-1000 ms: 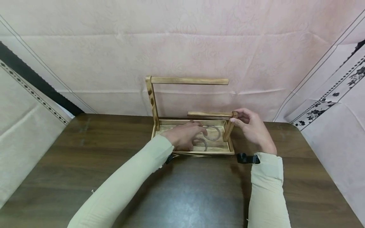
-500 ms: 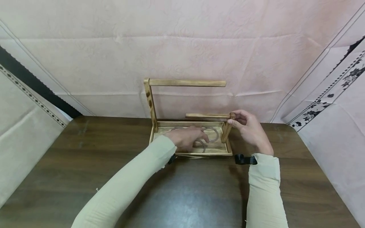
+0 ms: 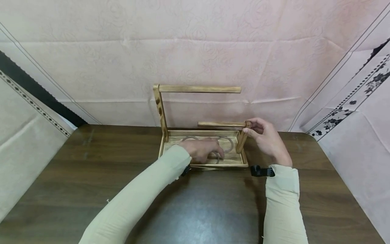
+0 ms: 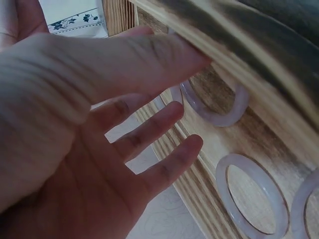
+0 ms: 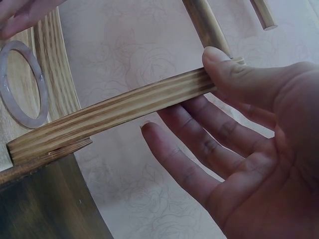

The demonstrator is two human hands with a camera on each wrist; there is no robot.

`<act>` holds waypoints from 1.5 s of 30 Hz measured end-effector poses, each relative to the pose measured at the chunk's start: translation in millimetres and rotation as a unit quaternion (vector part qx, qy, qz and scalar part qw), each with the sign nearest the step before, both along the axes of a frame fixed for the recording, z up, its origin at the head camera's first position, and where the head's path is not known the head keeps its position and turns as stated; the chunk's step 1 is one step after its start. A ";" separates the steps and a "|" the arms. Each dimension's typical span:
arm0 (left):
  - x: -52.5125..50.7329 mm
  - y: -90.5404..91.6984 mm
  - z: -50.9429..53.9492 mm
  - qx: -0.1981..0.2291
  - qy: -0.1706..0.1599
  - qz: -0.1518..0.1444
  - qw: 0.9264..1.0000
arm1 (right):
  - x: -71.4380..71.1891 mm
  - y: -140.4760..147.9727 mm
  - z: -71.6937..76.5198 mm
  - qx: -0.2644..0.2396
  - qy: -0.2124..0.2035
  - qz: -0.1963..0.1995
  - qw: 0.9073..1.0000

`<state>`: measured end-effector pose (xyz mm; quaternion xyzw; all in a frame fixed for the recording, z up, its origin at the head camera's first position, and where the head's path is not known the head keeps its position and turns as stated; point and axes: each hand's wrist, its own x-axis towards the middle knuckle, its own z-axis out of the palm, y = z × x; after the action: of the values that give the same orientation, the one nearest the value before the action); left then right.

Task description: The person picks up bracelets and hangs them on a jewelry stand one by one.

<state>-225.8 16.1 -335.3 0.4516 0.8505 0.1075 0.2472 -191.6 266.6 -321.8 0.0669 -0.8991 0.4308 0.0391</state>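
My left hand (image 3: 202,149), fingers spread, is over translucent bangles (image 4: 222,179); my right hand (image 3: 268,139) pinches the shorter wooden post (image 3: 242,140) near its top. Left to right, mid-frame: the taller post (image 3: 161,112) with its long bar (image 3: 200,89), the wooden tray (image 3: 226,165) holding the bangles, that shorter post.

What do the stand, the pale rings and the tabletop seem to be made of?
The stand: wood, judging by the streaked brown grain; smooth finish.
The rings: polished stone, glass or plastic, I can't tell which; pale lilac and glossy, with highlights.
The tabletop: dark, wood-grained, semi-gloss, reflecting light; solid wood or laminate, unclear.
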 end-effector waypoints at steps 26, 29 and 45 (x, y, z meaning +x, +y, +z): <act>-0.7 8.5 -5.2 -0.029 0.012 0.051 0.998 | 2.9 5.0 3.7 0.003 0.005 0.002 1.000; -0.2 7.3 -5.9 -0.025 0.001 0.061 0.998 | 2.4 4.1 3.5 0.001 0.003 0.004 1.000; -0.7 1.1 -6.7 -0.038 0.039 0.039 0.998 | -0.3 -0.8 0.5 0.003 -0.001 0.012 1.000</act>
<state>-226.4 17.3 -342.1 0.4126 0.8798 0.0673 0.2263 -191.9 265.8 -321.4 0.0774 -0.8996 0.4285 0.0324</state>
